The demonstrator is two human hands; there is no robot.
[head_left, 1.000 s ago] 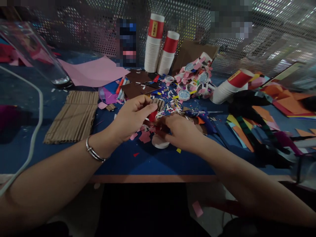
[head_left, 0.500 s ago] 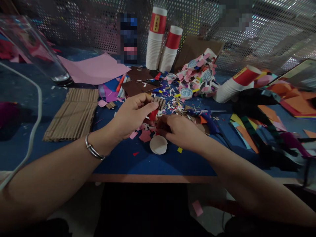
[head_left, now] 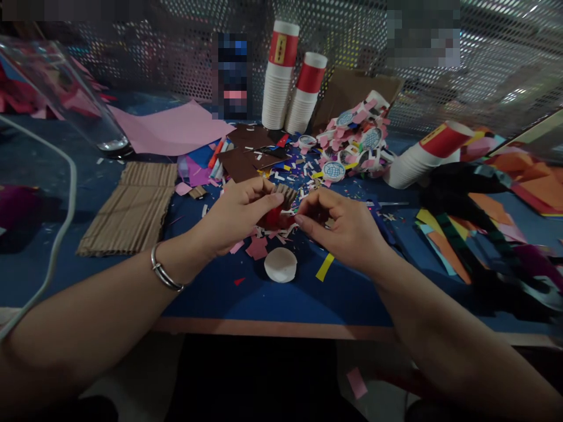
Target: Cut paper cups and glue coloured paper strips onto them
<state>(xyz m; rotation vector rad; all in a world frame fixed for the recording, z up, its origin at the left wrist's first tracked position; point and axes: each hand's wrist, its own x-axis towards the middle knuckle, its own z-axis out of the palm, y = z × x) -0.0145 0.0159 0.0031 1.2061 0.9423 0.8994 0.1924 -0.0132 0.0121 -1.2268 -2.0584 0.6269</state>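
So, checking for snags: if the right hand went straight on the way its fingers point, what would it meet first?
Probably the red piece between both hands, then the left hand; depth is unclear.

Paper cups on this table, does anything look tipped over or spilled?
Yes. One stack of paper cups lies on its side at the right, while two stacks stand upright. Paper scraps lie scattered across the blue table.

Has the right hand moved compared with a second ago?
Yes. The right hand has lifted up and away from the white paper disc; it covered part of the disc before, and now the disc lies fully uncovered below it.
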